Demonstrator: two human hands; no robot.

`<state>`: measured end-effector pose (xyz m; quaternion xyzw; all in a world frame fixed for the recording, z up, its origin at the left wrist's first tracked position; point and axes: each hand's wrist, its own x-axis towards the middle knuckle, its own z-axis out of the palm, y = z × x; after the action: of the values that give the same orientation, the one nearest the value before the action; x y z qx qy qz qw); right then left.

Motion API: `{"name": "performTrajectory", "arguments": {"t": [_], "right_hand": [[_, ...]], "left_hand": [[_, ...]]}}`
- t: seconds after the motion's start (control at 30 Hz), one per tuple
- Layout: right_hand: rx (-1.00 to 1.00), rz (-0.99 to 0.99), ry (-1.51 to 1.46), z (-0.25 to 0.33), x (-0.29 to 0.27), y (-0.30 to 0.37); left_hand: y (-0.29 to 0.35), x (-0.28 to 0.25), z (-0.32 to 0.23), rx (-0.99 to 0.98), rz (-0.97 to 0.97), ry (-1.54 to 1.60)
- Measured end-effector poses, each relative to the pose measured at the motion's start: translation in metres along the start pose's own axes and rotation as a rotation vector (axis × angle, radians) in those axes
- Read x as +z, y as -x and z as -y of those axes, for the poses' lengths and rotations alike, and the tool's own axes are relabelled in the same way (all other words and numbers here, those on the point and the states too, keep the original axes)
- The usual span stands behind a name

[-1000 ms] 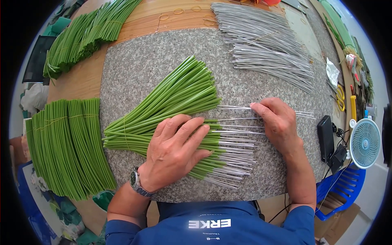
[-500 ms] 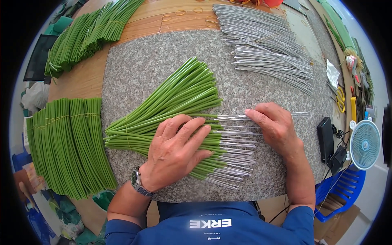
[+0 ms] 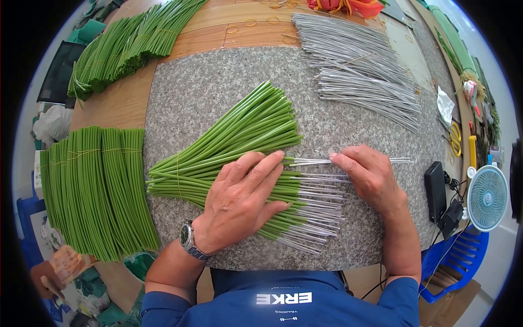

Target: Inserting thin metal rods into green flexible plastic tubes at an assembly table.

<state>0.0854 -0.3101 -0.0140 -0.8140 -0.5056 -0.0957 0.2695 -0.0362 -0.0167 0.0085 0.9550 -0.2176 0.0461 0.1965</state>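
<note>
A fanned bundle of hollow-looking green stems (image 3: 229, 128) lies on the stone slab, gathered by a thin band at its left end. My left hand (image 3: 239, 188) rests flat across the lower stems, fingers stretched toward their right ends, a watch (image 3: 186, 235) on its wrist. Silver wires (image 3: 318, 210) stick out of the lower stems' ends; the upper stems show none. Between thumb and fingers, my right hand (image 3: 362, 171) pinches a few long wires (image 3: 400, 160). Their left tips reach the stem ends beside my left fingertips; whether they have entered is too small to tell.
Loose silver wires (image 3: 354, 60) are heaped at the back right. Banded green stem bundles (image 3: 98, 191) lie at the left, with further bundles (image 3: 136, 41) behind. On the right are yellow-handled scissors (image 3: 455, 139), a black box (image 3: 435, 184) and a small blue fan (image 3: 486, 197).
The whole view has shifted slightly. My left fingertips have moved a little along the stem ends; my right hand keeps its pinch on the wires in nearly the same place.
</note>
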Motion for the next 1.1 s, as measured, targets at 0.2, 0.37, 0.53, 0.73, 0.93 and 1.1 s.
{"name": "performTrajectory", "arguments": {"t": [0.2,0.37,0.53,0.73,0.93,1.1], "right_hand": [[-0.011,0.030,-0.022,0.007,0.002,-0.001],[0.051,0.008,-0.060,0.021,0.009,-0.007],[-0.149,-0.026,-0.117,0.034,0.009,-0.015],[0.013,-0.168,0.145,0.028,-0.008,-0.006],[0.179,-0.116,0.199,0.007,-0.004,0.006],[0.193,-0.090,0.176,0.008,-0.001,0.007]], "left_hand": [[-0.001,0.003,0.001,0.021,0.027,-0.028],[-0.003,-0.001,0.000,0.022,0.039,-0.034],[-0.003,0.002,0.001,0.033,0.030,-0.054],[-0.003,0.000,0.000,0.024,0.053,-0.081],[-0.004,0.000,-0.001,0.002,0.040,-0.041],[-0.003,0.001,-0.001,-0.004,0.034,-0.026]]}}
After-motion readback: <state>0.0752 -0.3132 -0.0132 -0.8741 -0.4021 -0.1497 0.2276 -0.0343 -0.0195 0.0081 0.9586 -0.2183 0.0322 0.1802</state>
